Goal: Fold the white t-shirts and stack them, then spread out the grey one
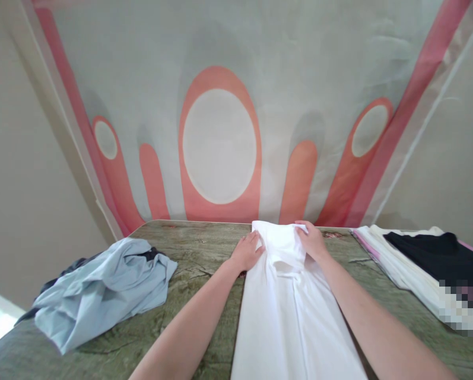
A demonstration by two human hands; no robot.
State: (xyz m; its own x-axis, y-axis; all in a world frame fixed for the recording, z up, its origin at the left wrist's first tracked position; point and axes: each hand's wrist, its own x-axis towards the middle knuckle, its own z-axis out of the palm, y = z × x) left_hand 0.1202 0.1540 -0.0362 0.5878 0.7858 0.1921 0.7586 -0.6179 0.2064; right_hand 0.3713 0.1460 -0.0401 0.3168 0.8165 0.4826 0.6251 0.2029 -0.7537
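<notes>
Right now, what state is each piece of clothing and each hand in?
white shirt, laid out long and flat, top end held.
blue shirt, crumpled in a heap.
black garment, folded flat on pale cloths.
left hand, open, flat on white shirt's edge.
right hand, pinching white shirt's top end.

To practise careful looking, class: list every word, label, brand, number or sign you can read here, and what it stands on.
None can be read.
The wall hanging bears only pink and white shapes.
The white garment, light blue shirt and black garment show no print or tag.
A pixelated patch at the right is unreadable.
</notes>
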